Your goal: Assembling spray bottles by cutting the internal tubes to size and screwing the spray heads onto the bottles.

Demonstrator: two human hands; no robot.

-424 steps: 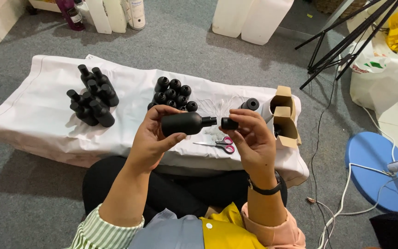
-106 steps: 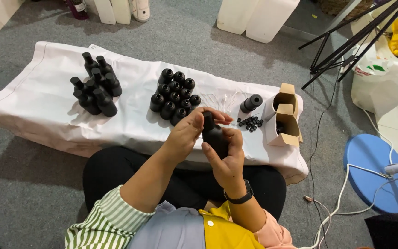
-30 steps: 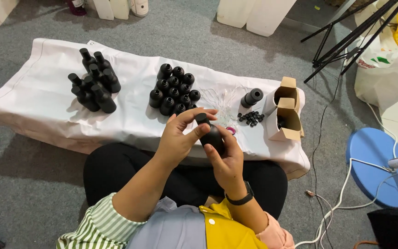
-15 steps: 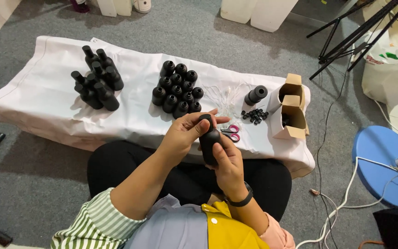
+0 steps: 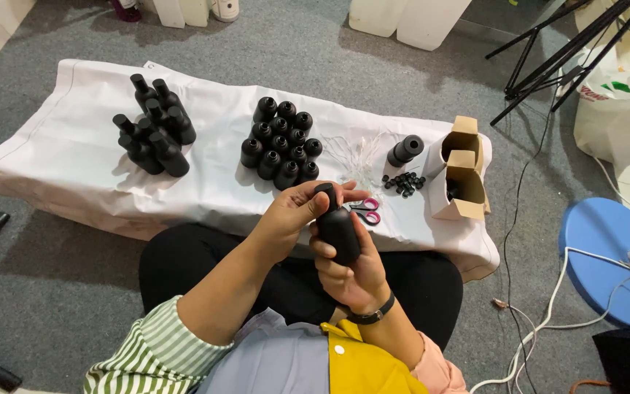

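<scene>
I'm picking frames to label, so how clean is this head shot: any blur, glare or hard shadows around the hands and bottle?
Head view: light is soft and even, with only faint shadows beside the black bottle groups on the white cloth. The left hand, right hand and held black bottle look sharp, without motion blur. No glare; the matte bottle shows little surface detail. Edges bend slightly from the wide lens.

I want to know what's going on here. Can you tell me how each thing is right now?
Bottle: upright in right hand.
Cap: on bottle's neck, pinched by left hand.
Capped bottles: lying in a pile.
Open bottles: standing, no caps.
Scissors: lying on cloth.
Box: flaps open.
</scene>
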